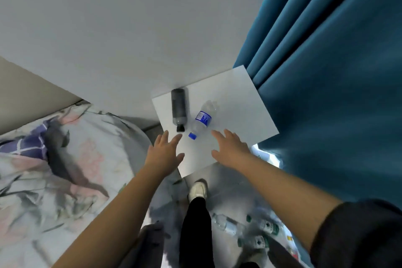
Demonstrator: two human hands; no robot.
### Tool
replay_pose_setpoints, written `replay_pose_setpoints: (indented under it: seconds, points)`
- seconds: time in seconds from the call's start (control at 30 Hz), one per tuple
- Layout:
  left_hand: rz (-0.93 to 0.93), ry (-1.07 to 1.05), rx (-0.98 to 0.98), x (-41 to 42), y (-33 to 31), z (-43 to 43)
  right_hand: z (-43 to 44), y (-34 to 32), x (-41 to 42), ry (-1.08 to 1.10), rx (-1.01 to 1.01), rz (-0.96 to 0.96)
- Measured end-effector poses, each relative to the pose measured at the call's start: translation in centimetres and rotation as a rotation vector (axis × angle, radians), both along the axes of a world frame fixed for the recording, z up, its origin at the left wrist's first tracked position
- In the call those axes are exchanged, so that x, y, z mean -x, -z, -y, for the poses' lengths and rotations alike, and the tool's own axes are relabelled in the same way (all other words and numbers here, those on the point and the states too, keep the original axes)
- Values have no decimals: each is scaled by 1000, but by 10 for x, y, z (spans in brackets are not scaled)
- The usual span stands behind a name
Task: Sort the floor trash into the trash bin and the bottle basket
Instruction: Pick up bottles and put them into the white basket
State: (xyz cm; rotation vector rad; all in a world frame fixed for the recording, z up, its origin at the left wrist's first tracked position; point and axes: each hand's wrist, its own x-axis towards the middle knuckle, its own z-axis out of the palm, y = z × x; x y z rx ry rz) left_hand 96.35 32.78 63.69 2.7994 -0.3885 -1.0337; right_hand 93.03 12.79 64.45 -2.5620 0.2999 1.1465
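As the left hand (165, 154) and right hand (230, 148) hovered over the near edge of the white worktop (239, 102), both were released, fingers spread and grasping nothing. Just beyond the fingertips, a dark bottle (179, 109) and a blue-capped clear bottle (203, 118) lay side by side on the worktop. More bottles (266, 225), some green-capped, lay on the floor (228, 180) between the bed (65, 159) and the teal curtain (326, 72).

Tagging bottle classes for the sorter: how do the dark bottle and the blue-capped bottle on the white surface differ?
The dark bottle is dark grey with a black cap; the blue-capped bottle is clear with a blue label. The dark bottle lies straight away from the person; the blue-capped bottle slants right. Both lie on their sides on the white surface, caps toward the person.
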Motion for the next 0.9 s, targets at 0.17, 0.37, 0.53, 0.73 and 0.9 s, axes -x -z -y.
replay_pose_setpoints:
  seconds: [0.17, 0.37, 0.53, 0.73, 0.9]
  points:
    - [-160, -49, -3, -50, 76, 4, -25, 73, -45, 267, -195, -136]
    - [-141, 22, 34, -76, 133, 5, -46, 130, -60, 347, -291, -127]
    - [-86, 88, 52, -88, 155, 6, -49, 152, -61, 260, -209, -159]
    - [-30, 122, 38, -89, 164, 10, -42, 162, -57, 184, -120, -93]
    - [-13, 128, 32, -85, 139, 14, -21, 140, -45, 262, -152, 9]
